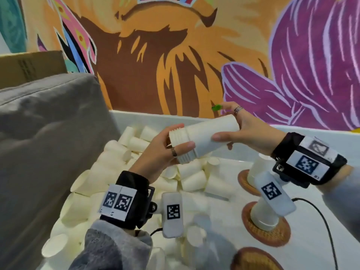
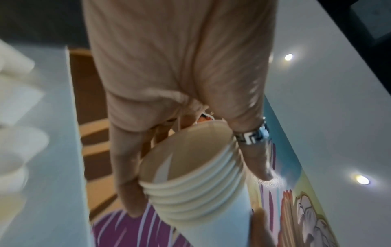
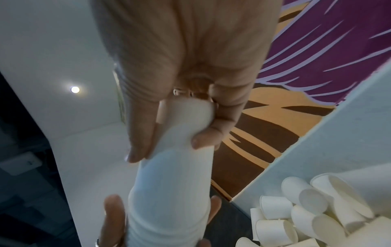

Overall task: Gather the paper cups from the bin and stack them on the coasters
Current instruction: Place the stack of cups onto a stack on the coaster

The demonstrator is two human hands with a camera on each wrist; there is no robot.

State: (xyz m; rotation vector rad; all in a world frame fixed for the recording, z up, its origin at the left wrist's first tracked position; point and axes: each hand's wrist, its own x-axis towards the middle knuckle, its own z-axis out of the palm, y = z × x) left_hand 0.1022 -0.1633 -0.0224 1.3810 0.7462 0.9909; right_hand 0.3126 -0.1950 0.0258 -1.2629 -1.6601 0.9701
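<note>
I have a nested stack of paper cups [image 1: 202, 139] held sideways in the air above the bin [image 1: 155, 116], between both hands. My left hand [image 1: 159, 151] has its fingers and thumb curled round the rim end, where several rolled rims show close together; my right hand [image 1: 251, 133] clamps thumb and fingers on the base end, with 1 finger raised off it. The left wrist view looks into the open mouth of the stack, so the cups are seated inside one another. On the right, 3 woven coasters [image 1: 266, 228] lie in a near-to-far row: the far 2 each carry an upside-down cup stack [image 1: 263, 215], while the near coaster [image 1: 253, 260] appears bare, though it is partly cut off. I judge the task well under way but far from over: the bin still holds a large heap of loose paper cups [image 1: 191, 176], and the stack in my hands is not yet on a coaster.
</note>
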